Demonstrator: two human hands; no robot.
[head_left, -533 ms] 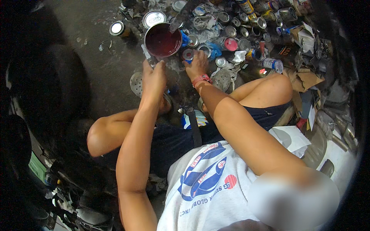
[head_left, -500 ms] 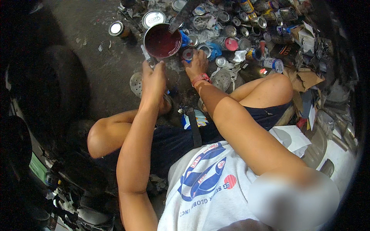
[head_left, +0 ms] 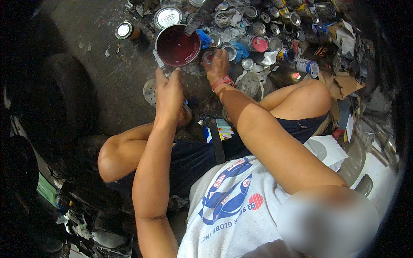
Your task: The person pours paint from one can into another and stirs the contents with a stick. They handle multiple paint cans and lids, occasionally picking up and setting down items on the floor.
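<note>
The pot [head_left: 177, 45] of dark red liquid is near eleven o'clock, mouth up, presumably against spilling. At its six o'clock, the left hand [head_left: 169, 89] closes round a grey handle [head_left: 158, 59], seemingly for steadiness; at four, the right hand [head_left: 217, 68] half curls beside a small cup [head_left: 208, 56], grip unclear

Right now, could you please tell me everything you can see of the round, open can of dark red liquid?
The round, open, metal-looking can has a thin, pale rim and glossy dark red liquid inside. Its mouth faces up. It is just beyond the left hand and nearer than a silver-lidded round can. A flat grey strip crosses its upper-right rim. Whether that hand or the pale grey object beside it touches the can is unclear.
</note>
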